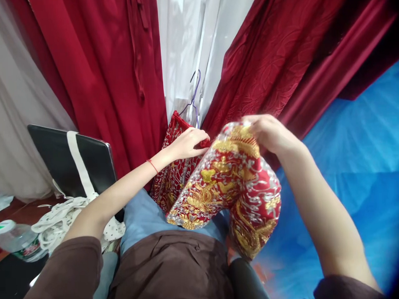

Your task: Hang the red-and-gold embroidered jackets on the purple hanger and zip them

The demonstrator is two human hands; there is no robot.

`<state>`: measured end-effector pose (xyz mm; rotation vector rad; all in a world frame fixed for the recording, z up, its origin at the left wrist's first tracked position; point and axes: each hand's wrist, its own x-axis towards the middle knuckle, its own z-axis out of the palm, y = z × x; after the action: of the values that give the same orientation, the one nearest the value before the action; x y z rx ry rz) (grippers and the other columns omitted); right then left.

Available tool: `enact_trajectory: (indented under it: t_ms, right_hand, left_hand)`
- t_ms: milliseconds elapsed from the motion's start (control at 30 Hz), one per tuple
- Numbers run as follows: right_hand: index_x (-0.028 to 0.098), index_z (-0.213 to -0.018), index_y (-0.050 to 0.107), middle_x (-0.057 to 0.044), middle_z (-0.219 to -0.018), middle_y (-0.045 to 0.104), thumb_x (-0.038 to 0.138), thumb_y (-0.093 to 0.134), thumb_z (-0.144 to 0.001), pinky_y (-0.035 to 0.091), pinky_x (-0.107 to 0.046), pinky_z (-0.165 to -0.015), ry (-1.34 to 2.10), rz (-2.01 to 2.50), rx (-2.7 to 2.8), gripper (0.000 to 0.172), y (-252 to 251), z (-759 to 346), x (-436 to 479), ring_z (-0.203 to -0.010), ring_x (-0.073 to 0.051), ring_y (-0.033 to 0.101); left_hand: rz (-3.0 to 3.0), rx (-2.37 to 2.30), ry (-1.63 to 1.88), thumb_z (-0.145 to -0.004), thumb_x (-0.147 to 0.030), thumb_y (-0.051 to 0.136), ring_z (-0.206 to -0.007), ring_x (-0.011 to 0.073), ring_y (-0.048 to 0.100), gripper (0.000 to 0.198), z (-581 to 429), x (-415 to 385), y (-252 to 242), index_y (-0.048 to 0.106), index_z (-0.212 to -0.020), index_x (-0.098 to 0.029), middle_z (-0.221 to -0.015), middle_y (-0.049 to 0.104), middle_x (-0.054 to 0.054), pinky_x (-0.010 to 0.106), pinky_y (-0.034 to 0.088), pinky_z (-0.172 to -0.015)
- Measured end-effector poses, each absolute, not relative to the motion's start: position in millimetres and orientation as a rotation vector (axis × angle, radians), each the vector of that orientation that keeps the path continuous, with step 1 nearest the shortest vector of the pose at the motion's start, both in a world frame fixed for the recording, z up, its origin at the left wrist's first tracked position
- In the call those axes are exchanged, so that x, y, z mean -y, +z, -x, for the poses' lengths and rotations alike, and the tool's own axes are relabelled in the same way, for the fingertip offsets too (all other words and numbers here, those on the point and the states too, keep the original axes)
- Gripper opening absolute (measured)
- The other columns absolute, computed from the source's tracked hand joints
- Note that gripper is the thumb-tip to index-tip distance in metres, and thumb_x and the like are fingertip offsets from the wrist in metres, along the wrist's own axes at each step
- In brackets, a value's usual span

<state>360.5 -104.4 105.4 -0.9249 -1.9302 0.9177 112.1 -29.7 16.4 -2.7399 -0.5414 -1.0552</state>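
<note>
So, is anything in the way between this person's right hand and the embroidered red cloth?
Nothing visible: the right hand holds the raised upper end of the embroidered red cloth. The purple hanger is beyond, not between them.

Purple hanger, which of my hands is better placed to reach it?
Probably your left hand: it appears nearer the purple hanger, while your right hand holds up the gold-embroidered red fabric.
</note>
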Motion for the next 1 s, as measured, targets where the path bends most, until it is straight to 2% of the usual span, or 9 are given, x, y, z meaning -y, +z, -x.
enact_trajectory:
  t_ms: [200,300,433,600,767,833,900,933,1000]
  right_hand:
    - [0.018,-0.07,0.05,0.004,-0.064,0.045,0.032,0.053,-0.087,0.037,-0.024,-0.06,1.152,0.77,2.658,0.022,57,-346,93,-0.06,-0.01,0.04]
    - [0.016,-0.072,0.051,0.003,-0.065,0.047,0.031,0.051,-0.088,0.036,-0.024,-0.061,1.296,0.631,2.864,0.021,20,-336,87,-0.061,-0.01,0.042]
    - [0.018,-0.066,0.045,0.005,-0.061,0.042,0.026,0.048,-0.085,0.031,-0.024,-0.058,1.378,0.446,2.965,0.02,-5,-327,85,-0.058,-0.008,0.037]
    - [0.021,-0.064,0.04,0.005,-0.058,0.035,0.028,0.051,-0.082,0.027,-0.026,-0.055,1.328,0.358,2.855,0.023,25,-344,110,-0.055,-0.009,0.032]
    - [0.02,-0.054,0.039,0.002,-0.05,0.037,0.049,0.063,-0.08,0.025,-0.03,-0.049,1.173,0.552,2.436,0.045,72,-382,156,-0.047,-0.01,0.033]
    - [0.02,-0.051,0.044,-0.002,-0.049,0.044,0.06,0.075,-0.067,0.031,-0.033,-0.048,1.119,0.698,2.123,0.053,86,-401,169,-0.045,-0.013,0.041]
    - [0.021,-0.052,0.052,-0.006,-0.054,0.056,0.064,0.082,-0.057,0.036,-0.037,-0.05,0.918,0.832,1.799,0.052,99,-419,175,-0.049,-0.019,0.051]
    - [0.023,-0.055,0.058,-0.007,-0.061,0.064,0.065,0.081,-0.058,0.038,-0.038,-0.053,0.778,0.895,1.673,0.048,106,-428,176,-0.055,-0.022,0.056]
    - [0.026,-0.068,0.067,-0.005,-0.085,0.074,0.068,0.07,-0.074,0.043,-0.038,-0.06,0.557,1.014,1.537,0.043,120,-438,172,-0.072,-0.024,0.065]
  left_hand:
    - [2.806,0.524,-1.006,-0.101,-0.046,0.031,-0.075,0.0191,0.053,0.044,-95,28,25,0.052,-0.072,-0.02,-0.073,0.061,0.003,0.041,0.035,-0.096]
    - [2.859,0.528,-1.071,-0.098,-0.04,0.027,-0.071,0.0184,0.051,0.043,-83,27,28,0.044,-0.063,-0.021,-0.067,0.058,0.002,0.041,0.035,-0.095]
    - [2.889,0.546,-1.027,-0.091,-0.037,0.032,-0.074,0.0198,0.052,0.036,-80,25,32,0.045,-0.061,-0.021,-0.066,0.058,0.003,0.042,0.036,-0.095]
    - [2.947,0.504,-0.975,-0.086,-0.032,0.035,-0.074,0.0213,0.052,0.033,-74,24,37,0.046,-0.057,-0.022,-0.061,0.058,0.003,0.045,0.036,-0.096]
    - [2.976,0.541,-1.035,-0.077,-0.03,0.038,-0.077,0.0225,0.055,0.027,-68,24,37,0.047,-0.053,-0.022,-0.062,0.06,0.004,0.047,0.036,-0.099]
    - [2.976,0.562,-1.046,-0.075,-0.031,0.038,-0.077,0.0227,0.056,0.025,-68,25,37,0.048,-0.053,-0.022,-0.063,0.061,0.004,0.047,0.036,-0.099]
    - [2.975,0.577,-1.045,-0.074,-0.031,0.039,-0.077,0.0226,0.056,0.024,-69,24,37,0.049,-0.054,-0.022,-0.064,0.062,0.004,0.047,0.037,-0.098]
    - [2.975,0.581,-1.044,-0.074,-0.031,0.039,-0.077,0.0225,0.056,0.024,-70,24,37,0.05,-0.055,-0.021,-0.065,0.062,0.004,0.047,0.037,-0.098]
    - [2.979,0.576,-1.039,-0.075,-0.032,0.039,-0.078,0.0222,0.057,0.025,-71,23,37,0.052,-0.056,-0.021,-0.066,0.063,0.004,0.046,0.037,-0.099]
